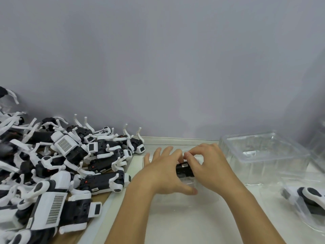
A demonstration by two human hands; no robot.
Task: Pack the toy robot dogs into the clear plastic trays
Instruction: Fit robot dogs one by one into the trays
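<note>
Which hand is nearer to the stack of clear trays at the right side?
Right. The right hand is just left of the stack of clear trays, pinching the toy dog. The left hand is farther left, on the dog's other side.

We see both hands on one toy robot dog [183, 170] over a clear tray [175, 199] at centre: left hand [161, 171] and right hand [205, 164] grip it. Dog pile [61, 164] left; stacked trays [263, 155] right on bench [193, 226].
</note>
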